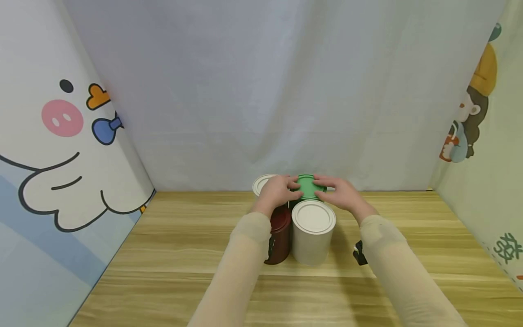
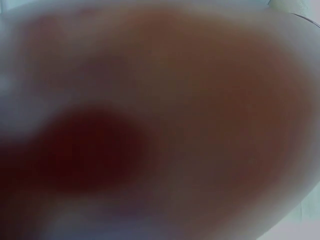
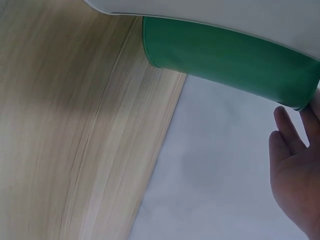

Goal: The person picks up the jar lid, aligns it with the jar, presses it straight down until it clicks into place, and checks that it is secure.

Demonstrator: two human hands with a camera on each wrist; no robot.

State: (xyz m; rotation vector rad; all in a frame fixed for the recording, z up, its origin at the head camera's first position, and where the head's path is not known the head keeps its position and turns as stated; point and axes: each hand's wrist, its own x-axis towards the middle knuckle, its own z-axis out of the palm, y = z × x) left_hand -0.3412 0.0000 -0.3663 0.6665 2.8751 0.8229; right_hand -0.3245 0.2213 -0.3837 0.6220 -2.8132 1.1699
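Observation:
A green can [image 1: 306, 186] with a lid stands at the back right of a tight group of cans. My left hand [image 1: 279, 190] holds the left side of its lid, thumb at the near part of the rim. From the right, my right hand [image 1: 341, 193] holds the same lid with spread thumb and fingers. In the right wrist view the green can [image 3: 225, 55] shows its side, the fingertips at its top rim. A dark red can [image 1: 279, 234] stands below my left wrist, a white can [image 1: 313, 236] right of it. The left wrist view is a dark red-brown blur.
Behind my left hand another white can [image 1: 261, 181] is partly hidden. The cans stand on a wood-grain table [image 1: 184, 254] near its back edge. A grey cloth [image 1: 229, 91] hangs right behind, and printed panels flank both sides. A small black object [image 1: 359, 254] shows beside my right sleeve.

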